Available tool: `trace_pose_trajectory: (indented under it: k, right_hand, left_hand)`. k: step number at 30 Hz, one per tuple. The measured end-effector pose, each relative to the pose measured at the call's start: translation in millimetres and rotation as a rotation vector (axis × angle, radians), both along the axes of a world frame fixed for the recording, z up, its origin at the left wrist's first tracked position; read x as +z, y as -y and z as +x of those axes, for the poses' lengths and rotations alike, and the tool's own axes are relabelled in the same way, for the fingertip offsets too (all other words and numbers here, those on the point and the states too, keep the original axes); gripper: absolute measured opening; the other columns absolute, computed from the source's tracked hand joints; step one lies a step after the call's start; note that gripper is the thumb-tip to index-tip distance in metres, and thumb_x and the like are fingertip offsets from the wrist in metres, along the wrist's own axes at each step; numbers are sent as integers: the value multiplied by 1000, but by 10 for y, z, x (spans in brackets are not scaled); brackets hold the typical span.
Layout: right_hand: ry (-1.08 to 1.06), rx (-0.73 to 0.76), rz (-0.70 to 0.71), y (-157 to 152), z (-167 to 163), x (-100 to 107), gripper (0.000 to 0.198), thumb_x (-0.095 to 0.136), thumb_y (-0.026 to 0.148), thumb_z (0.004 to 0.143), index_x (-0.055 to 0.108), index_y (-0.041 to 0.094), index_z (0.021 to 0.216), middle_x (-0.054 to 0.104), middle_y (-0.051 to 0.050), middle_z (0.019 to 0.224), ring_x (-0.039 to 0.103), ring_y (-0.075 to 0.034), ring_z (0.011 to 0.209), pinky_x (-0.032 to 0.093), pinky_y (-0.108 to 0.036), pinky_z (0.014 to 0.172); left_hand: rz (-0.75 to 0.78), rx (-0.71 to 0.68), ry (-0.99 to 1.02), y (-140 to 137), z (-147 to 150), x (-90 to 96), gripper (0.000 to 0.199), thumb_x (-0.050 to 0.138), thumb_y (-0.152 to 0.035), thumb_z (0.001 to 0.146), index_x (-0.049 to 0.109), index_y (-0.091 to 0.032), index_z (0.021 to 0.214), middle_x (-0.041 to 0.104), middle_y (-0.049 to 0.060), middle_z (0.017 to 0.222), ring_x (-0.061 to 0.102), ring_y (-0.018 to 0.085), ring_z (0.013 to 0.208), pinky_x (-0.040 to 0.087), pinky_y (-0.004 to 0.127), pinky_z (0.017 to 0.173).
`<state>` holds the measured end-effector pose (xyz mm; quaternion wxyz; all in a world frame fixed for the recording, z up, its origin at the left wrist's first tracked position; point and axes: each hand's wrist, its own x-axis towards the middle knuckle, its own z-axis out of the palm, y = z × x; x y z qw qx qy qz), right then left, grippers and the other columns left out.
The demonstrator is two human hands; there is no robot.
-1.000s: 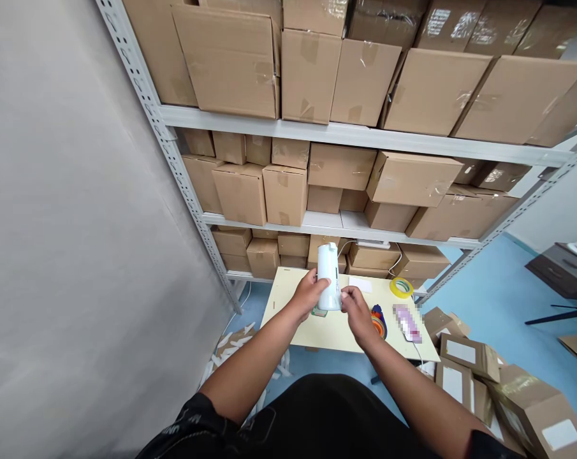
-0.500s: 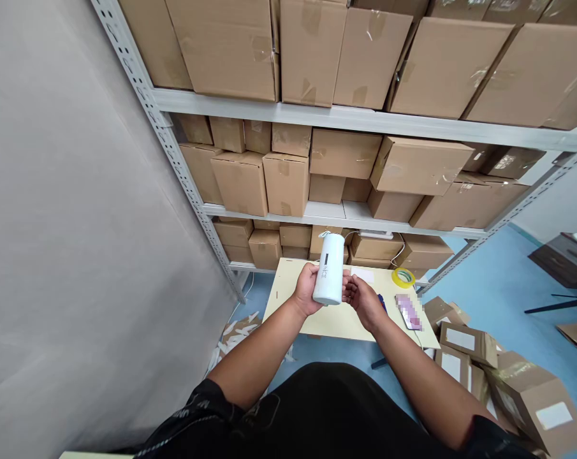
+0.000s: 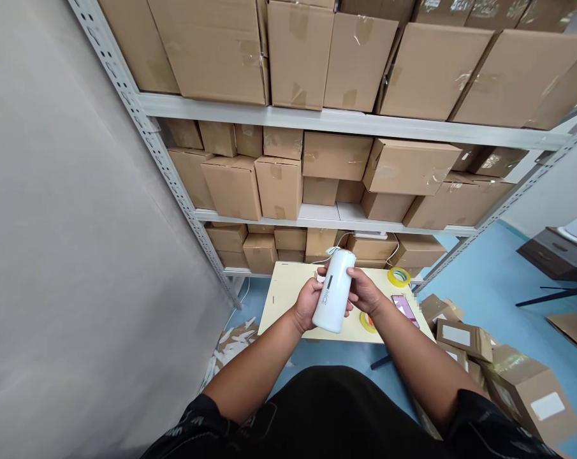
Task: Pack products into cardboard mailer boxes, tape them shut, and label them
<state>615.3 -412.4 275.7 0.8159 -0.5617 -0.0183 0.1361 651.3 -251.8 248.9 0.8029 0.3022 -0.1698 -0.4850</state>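
A pale bluish-white bottle with dark lettering and a small strap loop at its top is held over the table, tilted with its top leaning right. My left hand grips its left side, fingers partly behind it. On the other side, my right hand is closed round the bottle's right side, its thumb on the front near the top. Below them is the cream table. A roll of yellow tape lies just under my right hand, and a phone is right of my right wrist.
Another yellow tape roll sits at the table's back right. Behind stands a metal rack full of cardboard boxes. More boxes are piled on the floor at right, white scraps at lower left. A grey wall rises at left.
My right hand has closed onto the bottle, which has come lower and tilted further right. The view has shifted a little, and the second tape roll now shows.
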Motion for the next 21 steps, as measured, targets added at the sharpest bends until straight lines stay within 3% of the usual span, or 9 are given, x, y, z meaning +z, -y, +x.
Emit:
trace_pose_trajectory:
  k: [2,5,8,11,14,16,21]
  right_hand:
    - [42,-88,-30,-29,13,20,61,62,65,81,68,17,118,56,4,52,42,-15,39,38,-29,41]
    - [131,-370,-90,-74,93,49,52,78,56,73,66,21,109,67,-1,72,56,-18,57,43,-27,48]
    - [166,-577,-115,-109,174,47,58,88,50,65,61,24,109,70,-1,90,62,-20,75,51,-29,63]
    - [129,-521,-56,-85,207,-20,58,84,55,70,60,26,114,69,-1,93,63,-21,79,52,-32,68]
    - [60,-387,52,14,240,-126,49,78,57,74,64,25,108,70,-1,88,63,-22,79,51,-32,69]
    - [-10,-382,84,86,289,-187,42,77,52,74,65,24,103,70,-1,85,64,-22,78,52,-32,69]
    - [-288,-424,57,131,433,-293,31,71,48,82,64,22,97,70,-2,76,65,-22,72,53,-33,64]
  left_hand:
    - [3,53,-8,-9,-35,-70,67,62,-55,73,61,-13,125,72,20,117,69,41,107,54,51,87]
    - [25,237,26,-36,-94,-200,62,74,-56,78,57,-21,125,67,14,125,67,33,110,56,48,90]
    - [88,348,59,-46,-144,-316,64,88,-40,73,55,-23,125,64,11,127,65,28,112,57,46,91]
    - [105,372,26,-22,-158,-382,64,87,-34,74,55,-21,128,65,12,124,68,27,107,59,42,86]
    - [97,345,-75,-2,-125,-399,57,74,-49,84,58,-13,125,70,14,108,72,26,89,59,34,69]
    - [104,299,-141,1,-104,-382,57,60,-56,91,60,-8,123,72,15,96,73,25,77,57,31,60]
    - [128,151,-199,54,-169,-267,69,32,-63,102,62,-4,123,75,19,92,75,27,76,58,34,62]
